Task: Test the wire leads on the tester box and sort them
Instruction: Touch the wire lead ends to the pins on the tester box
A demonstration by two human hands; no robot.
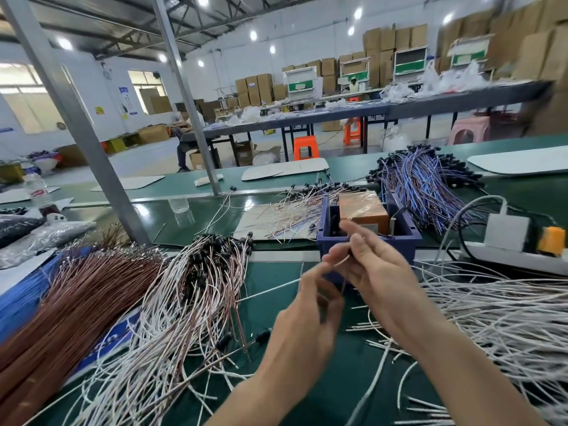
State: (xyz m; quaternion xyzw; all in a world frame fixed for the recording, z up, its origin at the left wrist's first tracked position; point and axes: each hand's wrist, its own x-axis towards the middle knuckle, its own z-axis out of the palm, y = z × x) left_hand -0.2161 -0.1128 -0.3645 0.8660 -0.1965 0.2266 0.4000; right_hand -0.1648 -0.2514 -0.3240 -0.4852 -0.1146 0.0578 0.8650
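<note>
1. Far left: a bundle of brown wires (70, 302) lies flat on the green bench (344, 388).
2. Next to it lies a loose pile of pink-and-white leads (196, 287) with small black components at their far ends.
3. Centre: the wire lead (341, 260) is a thin white strand. It is held in the air between both hands, just in front of the tester box.
4. Left hand (304, 327): raised from below, palm turned inward, fingers curled. Thumb and forefinger pinch the lead. The hand is motion-blurred, so the exact finger contact is unclear.
5. Right hand (378, 272): placed just beside the left and slightly higher. Thumb and forefinger are pressed together on the other end of the lead. The remaining fingers are bent behind them.
6. Tester box (408, 233): a blue open-topped case containing an orange unit (364, 210). It stands directly behind the hands.
7. Right: a spread of white wires (491, 309) covers the bench. A heap of blue-and-purple leads (424, 179) lies behind the box.
</note>
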